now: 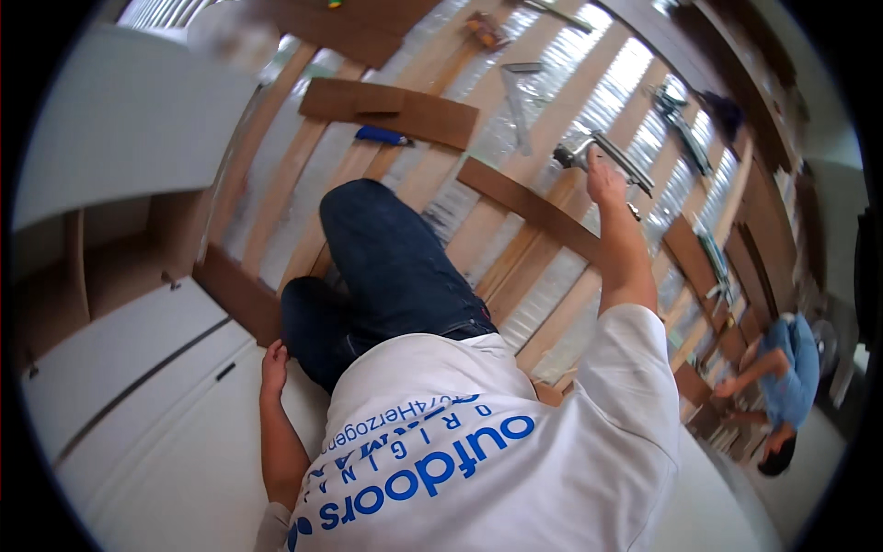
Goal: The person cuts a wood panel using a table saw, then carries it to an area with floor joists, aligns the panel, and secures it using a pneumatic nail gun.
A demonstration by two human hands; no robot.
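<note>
My right hand [605, 184], at the end of an outstretched arm, is closed around a silver nail gun [625, 166] above the slatted floor. Below it lies a narrow brown board [529, 204] across the pale wooden battens [552, 304]. My left hand [274, 370] is low beside my knee, near a brown board end [241, 299] and a white panel [225, 405]; its fingers look loosely extended and hold nothing I can see. In front of my knees, a blue-handled tool [382, 136] rests by another brown board [391, 110].
A metal square [518, 106] and an orange-brown tool [487, 30] lie farther off. Another long metal tool [682, 129] is at the far right. White cabinets [120, 120] stand at the left. Another person in blue [793, 363] crouches at the right. Clear plastic film [612, 78] shows between battens.
</note>
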